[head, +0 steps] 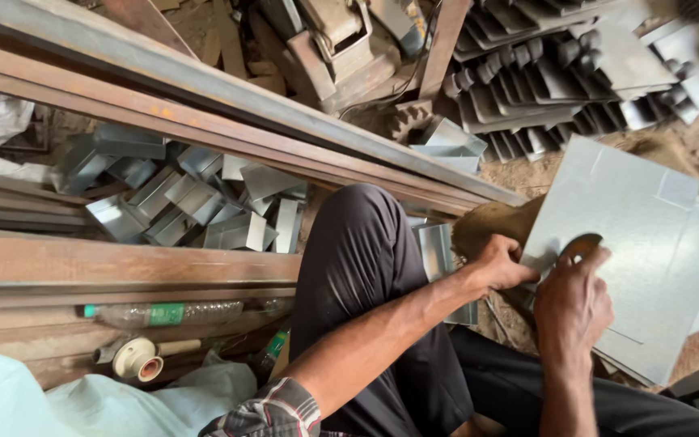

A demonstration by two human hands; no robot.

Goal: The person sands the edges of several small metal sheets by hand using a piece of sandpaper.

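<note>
Hemmed in on the left by a raised knee in dark trousers [366, 259] and long rusty steel bars [204, 121]. Blocked ahead by stacked folded grey sheet-metal pieces [544, 89]. Open only over the flat galvanised metal sheet [641, 235] and the sandy ground [519, 174] beside it.

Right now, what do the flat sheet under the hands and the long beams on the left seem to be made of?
Flat sheet: likely galvanised steel, with a dull silver-grey, faintly mottled sheen. Long beams: apparently steel, coated in brown-orange rust. Both hands, left and right, rest on the sheet's edge.
</note>
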